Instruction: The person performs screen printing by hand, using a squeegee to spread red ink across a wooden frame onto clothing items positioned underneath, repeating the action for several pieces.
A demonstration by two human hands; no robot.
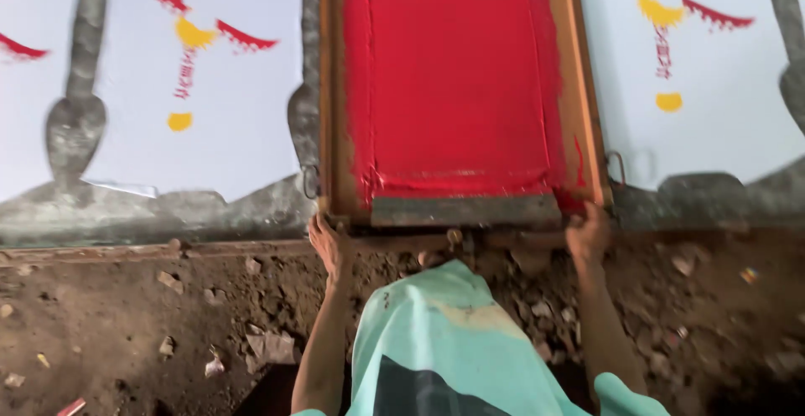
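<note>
Left hand [329, 244] | right hand [587, 233] | both grip near corners of red-inked frame [457, 89]

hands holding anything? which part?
Both grip the wooden printing frame at its near edge: left hand at the near-left corner, right hand at the near-right corner. The squeegee lies inside it, unheld.

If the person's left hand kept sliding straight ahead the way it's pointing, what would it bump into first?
The left hand already touches the near corner of the wooden frame, so it would meet that at once. Beyond lies the red ink-covered screen. Depth is hard to judge.
</note>
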